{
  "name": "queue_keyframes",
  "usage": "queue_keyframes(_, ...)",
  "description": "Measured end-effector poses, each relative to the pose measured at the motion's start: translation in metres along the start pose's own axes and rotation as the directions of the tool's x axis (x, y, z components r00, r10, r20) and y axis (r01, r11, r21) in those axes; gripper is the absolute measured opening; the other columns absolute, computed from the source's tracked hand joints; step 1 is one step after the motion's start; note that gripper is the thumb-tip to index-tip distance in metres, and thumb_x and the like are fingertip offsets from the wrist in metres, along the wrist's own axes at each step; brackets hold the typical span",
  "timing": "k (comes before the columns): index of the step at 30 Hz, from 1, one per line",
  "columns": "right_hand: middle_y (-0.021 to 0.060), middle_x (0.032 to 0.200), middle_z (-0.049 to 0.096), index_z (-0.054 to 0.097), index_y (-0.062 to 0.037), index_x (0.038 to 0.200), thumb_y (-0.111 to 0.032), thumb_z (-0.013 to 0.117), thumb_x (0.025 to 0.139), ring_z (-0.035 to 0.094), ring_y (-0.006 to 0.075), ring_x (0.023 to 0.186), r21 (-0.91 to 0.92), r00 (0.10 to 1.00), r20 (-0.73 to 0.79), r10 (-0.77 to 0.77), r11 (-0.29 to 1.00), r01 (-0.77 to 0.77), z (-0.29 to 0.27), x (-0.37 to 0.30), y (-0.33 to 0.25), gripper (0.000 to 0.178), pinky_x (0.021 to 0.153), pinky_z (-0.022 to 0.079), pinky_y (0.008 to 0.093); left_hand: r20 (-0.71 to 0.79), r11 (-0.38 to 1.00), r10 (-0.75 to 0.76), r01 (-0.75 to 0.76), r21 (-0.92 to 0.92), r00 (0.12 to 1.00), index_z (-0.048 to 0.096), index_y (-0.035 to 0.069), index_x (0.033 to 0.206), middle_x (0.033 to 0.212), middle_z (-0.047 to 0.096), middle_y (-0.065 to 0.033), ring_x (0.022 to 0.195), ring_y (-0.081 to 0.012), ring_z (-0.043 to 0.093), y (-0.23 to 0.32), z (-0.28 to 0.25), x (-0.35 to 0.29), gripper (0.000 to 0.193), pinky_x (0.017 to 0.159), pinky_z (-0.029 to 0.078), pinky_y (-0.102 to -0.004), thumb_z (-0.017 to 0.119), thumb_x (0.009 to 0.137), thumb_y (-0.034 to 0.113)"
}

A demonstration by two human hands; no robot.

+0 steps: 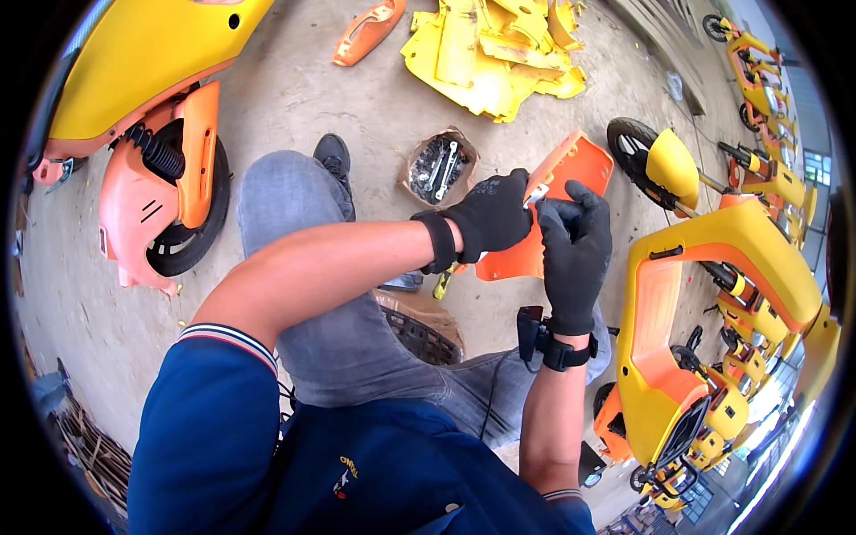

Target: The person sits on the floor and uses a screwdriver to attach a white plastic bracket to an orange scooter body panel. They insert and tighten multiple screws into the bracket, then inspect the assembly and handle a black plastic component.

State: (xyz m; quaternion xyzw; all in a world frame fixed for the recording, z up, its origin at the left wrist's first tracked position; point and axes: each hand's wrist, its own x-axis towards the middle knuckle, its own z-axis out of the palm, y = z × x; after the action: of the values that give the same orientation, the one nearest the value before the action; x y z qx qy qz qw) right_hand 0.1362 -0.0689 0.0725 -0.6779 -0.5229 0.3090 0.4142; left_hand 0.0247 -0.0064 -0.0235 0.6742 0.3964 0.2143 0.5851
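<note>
Both my hands wear black work gloves. An orange plastic panel (580, 159) with a raised rim stands tilted in front of me, and its lower part (513, 260) shows below my hands. My left hand (492, 212) is closed at the panel's left side. A small silvery piece (535, 194) sticks out at its fingertips, against the panel. In front of the panel's face, my right hand (575, 254) has its fingers bent in toward the thumb, close to the left fingertips. Whatever lies between those right fingers is hidden.
An open box of tools and hardware (439, 168) stands beyond my hands. Yellow plastic panels (490, 53) lie piled at the back, beside an orange cover (368, 32). A yellow-orange scooter (165, 169) stands left; another scooter body (651, 339) is close on the right.
</note>
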Motion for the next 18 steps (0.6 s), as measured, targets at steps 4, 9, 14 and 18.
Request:
queue_keyframes(4, 0.0117, 0.088, 0.069, 0.052, 0.0021, 0.123, 0.001, 0.065, 0.089, 0.067, 0.0170, 0.082, -0.133, 0.998, 0.031, -0.058, 0.989, 0.061, 0.0012, 0.0023, -0.0035, 0.036, 0.073, 0.054, 0.0302, -0.035, 0.999, 0.029, -0.030, -0.026, 0.999, 0.052, -0.004, 0.103, 0.088, 0.066, -0.0287, 0.086, -0.0445, 0.066, 0.0080, -0.0025, -0.0029, 0.031, 0.074, 0.052, -0.0486, 0.064, 0.085, 0.017)
queue_keyframes(9, 0.0124, 0.088, 0.069, 0.055, 0.0001, 0.120, -0.001, 0.069, 0.087, 0.069, 0.0209, 0.080, -0.316, 0.993, 0.032, -0.113, 0.942, 0.117, 0.0002, 0.0036, -0.0038, 0.035, 0.074, 0.054, 0.0320, -0.023, 0.999, 0.028, -0.027, 0.035, 0.999, 0.051, -0.004, 0.102, 0.088, 0.065, -0.0289, 0.087, -0.0444, 0.065, 0.0112, -0.0030, -0.0032, 0.030, 0.075, 0.052, -0.0483, 0.064, 0.085, 0.017)
queue_keyframes(14, 0.0125, 0.087, 0.069, 0.056, -0.0023, 0.117, -0.002, 0.071, 0.084, 0.068, 0.0268, 0.081, -0.431, 0.978, 0.079, -0.193, 0.878, 0.207, -0.0034, 0.0074, -0.0002, 0.036, 0.074, 0.052, 0.0374, -0.055, 0.996, 0.058, -0.054, 0.064, 0.997, 0.051, -0.004, 0.102, 0.088, 0.065, -0.0290, 0.087, -0.0444, 0.065, 0.0077, -0.0001, -0.0040, 0.029, 0.075, 0.052, -0.0483, 0.063, 0.086, 0.016)
queue_keyframes(18, 0.0121, 0.088, 0.069, 0.057, -0.0025, 0.115, -0.002, 0.071, 0.084, 0.067, 0.0282, 0.084, -0.439, 0.981, 0.073, -0.179, 0.877, 0.193, -0.0035, 0.0075, -0.0024, 0.034, 0.075, 0.051, 0.0394, -0.079, 0.995, 0.056, -0.049, 0.086, 0.995, 0.051, -0.004, 0.101, 0.088, 0.065, -0.0290, 0.087, -0.0445, 0.065, 0.0087, 0.0025, -0.0056, 0.027, 0.075, 0.052, -0.0485, 0.062, 0.086, 0.015)
